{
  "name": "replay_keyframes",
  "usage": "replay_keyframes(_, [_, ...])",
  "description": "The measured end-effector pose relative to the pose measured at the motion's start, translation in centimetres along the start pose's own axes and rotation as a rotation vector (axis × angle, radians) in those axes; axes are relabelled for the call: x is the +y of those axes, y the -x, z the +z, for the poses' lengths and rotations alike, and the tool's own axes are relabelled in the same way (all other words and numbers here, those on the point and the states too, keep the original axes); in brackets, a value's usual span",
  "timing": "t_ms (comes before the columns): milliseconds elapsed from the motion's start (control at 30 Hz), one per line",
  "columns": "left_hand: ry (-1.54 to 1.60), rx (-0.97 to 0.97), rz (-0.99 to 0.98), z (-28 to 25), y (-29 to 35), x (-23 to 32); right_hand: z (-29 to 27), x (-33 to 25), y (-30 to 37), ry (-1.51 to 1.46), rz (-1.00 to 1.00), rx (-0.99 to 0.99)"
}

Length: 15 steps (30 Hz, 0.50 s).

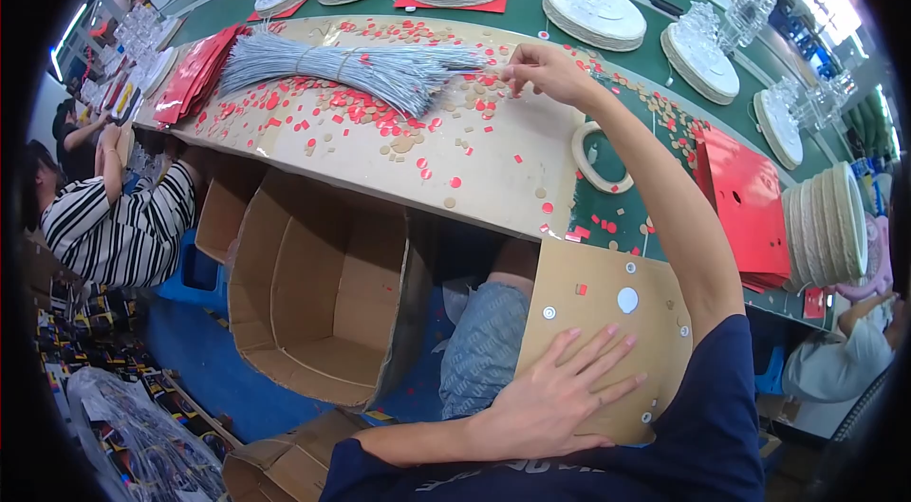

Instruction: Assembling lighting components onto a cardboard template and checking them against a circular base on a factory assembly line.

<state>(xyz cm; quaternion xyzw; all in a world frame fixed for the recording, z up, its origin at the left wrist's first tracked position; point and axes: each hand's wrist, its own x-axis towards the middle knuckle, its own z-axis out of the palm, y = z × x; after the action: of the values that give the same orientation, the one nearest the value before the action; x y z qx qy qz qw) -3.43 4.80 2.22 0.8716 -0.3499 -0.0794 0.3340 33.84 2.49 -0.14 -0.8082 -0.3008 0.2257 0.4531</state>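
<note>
My left hand [550,399] lies flat with fingers spread on a brown cardboard sheet [593,260] across my lap. The sheet has a round hole near its middle and several small white round fittings near its edges. Over the bench, my right hand [543,72] has thumb and fingertips drawn together beside the right-hand ends of a bundle of silver-grey wire ties [332,63]. Anything between those fingertips is too small to make out. Red and brown punched-out scraps [408,143] lie scattered around the bundle and below the hand.
Red punched sheets [743,208] are stacked at right beside a large cord spool [824,227]; more red sheets [197,75] lie at left. A tape roll [581,158] sits under my right forearm. Clear plastic assemblies on round white bases [593,13] line the far belt. An open carton [323,284] stands below the bench.
</note>
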Motion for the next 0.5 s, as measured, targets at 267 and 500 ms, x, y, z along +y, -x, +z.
replay_keyframes(267, [-0.002, 0.019, 0.032, 0.0, 0.0, 0.0, -3.8, 3.4, 7.2, -0.753, -0.051, 0.446])
replay_keyframes(500, [-0.048, -0.006, 0.033, -0.1, -0.1, 0.4, -9.8, 4.3, 24.4, -1.097, -0.243, 0.905])
